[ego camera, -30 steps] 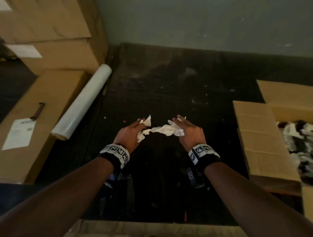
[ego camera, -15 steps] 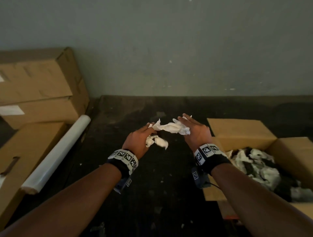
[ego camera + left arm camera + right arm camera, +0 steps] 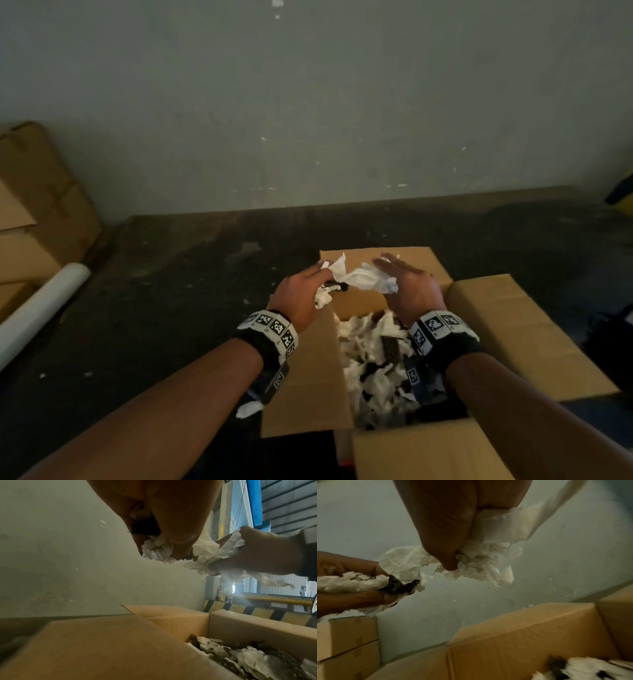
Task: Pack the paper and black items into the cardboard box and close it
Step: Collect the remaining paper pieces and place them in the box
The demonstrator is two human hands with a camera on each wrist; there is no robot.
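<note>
1. Standing open beneath both hands: cardboard box, flaps splayed, already part-filled with white paper and black items.
2. Crumpled paper: held above the box; judged very light, soft, tear-prone; best gathered in a loose bunch.
3. Left hand grips paper plus a small black item.
4. Right hand clutches its wad.
5. Change: half a second ago the hands hung beside the box; now over it.

crumpled white paper, matt cardboard box, seemingly
</note>
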